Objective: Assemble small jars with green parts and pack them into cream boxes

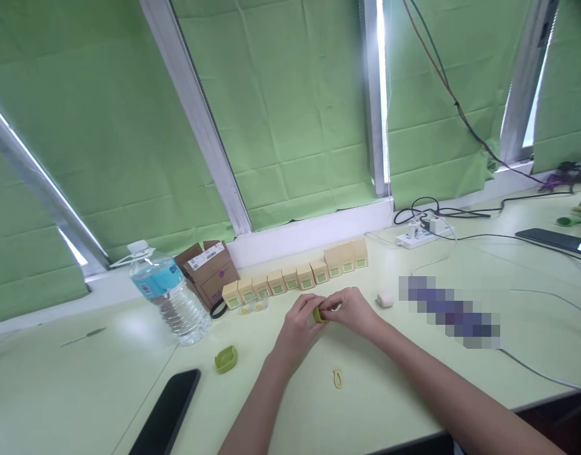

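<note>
My left hand pinches a small olive-green piece above the middle of the table. My right hand meets it from the other side, its fingertips closed on the same piece. Fingers cover most of it, so its full shape is hidden. Below the hands lies a small pale-yellow loop. To the left, a green open-topped, shallow cup-like part rests on the table.
Small tan boxes line the back, near a brown carton. A water bottle and phone are at left. Right of my hands are a white case, a blurred-out item and a power strip with cables.
</note>
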{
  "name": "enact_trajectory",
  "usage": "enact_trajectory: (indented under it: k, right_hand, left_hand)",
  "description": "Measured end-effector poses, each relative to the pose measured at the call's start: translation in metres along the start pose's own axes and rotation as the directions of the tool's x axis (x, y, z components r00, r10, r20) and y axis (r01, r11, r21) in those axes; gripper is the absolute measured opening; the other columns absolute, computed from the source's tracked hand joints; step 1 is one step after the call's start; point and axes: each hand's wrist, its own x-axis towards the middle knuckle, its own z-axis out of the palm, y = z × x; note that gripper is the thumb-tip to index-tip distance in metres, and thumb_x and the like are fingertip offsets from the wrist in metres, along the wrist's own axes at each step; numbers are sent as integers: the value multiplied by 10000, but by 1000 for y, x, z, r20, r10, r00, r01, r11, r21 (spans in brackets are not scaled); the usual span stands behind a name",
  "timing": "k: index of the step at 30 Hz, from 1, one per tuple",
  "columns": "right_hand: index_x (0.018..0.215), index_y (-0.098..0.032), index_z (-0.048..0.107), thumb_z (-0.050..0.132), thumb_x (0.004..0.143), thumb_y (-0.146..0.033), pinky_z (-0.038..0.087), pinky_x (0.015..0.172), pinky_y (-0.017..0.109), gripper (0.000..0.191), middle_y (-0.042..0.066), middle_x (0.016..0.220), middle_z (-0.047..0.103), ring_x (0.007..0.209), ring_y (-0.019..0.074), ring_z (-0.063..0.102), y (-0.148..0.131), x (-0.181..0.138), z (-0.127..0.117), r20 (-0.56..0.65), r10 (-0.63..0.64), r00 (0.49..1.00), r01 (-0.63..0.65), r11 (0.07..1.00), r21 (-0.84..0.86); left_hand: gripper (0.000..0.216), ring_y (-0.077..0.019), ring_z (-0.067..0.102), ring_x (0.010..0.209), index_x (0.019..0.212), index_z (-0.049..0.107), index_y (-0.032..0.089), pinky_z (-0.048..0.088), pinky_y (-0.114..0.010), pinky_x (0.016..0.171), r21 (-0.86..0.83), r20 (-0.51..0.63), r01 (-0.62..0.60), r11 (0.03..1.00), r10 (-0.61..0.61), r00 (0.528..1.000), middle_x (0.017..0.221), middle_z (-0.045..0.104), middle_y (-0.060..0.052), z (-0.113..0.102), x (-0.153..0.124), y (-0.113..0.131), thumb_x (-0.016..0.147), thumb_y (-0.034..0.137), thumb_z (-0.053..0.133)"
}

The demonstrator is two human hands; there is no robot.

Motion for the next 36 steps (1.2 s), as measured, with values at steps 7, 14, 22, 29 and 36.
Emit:
enact_trajectory:
  k: [7,14,22,29,36]
  right_hand:
    - [679,-198,769,659,728,-198,479,685,256,120,1,689,725,690,168,635,-7,0,2,-53,-2,999,5,998,58]
    - [733,-239,786,655,790,-220,489,726,266,144,-11,739,748,680,161,633,-7,1,2,-59,-44,997,42,999,-29]
    - [783,-201,811,680,781,-237,471,664,249,136,0,713,752,692,178,652,0,6,1,-39,-23,999,20,998,-61]
    - [811,-210,817,659,807,-224,457,658,237,159,5,759,766,709,174,659,-1,5,-2,-26,-41,999,41,999,-1]
    - [867,-220,793,549,916,-219,473,720,253,250,24,851,771,764,173,675,-2,3,-5,64,-181,981,185,980,-75]
  left_hand:
    - [338,-231,660,1025,1152,683,263,567,-394,905,-41,-70,71,997,-73,995,1109,661,-81,-1,4,-2,826,180,713]
    - [364,-236,659,1061,1166,679,258,573,-403,912,-69,-83,112,991,-117,990,1129,674,-85,2,5,-3,815,170,708]
    - [404,-239,669,1067,1214,643,252,581,-408,911,-16,-82,81,997,-82,993,1156,685,-88,3,3,-7,826,149,682]
    - [340,-242,665,1065,1170,668,255,569,-411,933,6,-111,64,998,-63,992,1134,685,-84,3,5,-5,837,195,695]
    - [366,-233,649,1069,1165,678,260,584,-380,877,-58,-109,171,984,-177,978,1140,667,-78,0,2,-11,812,178,725]
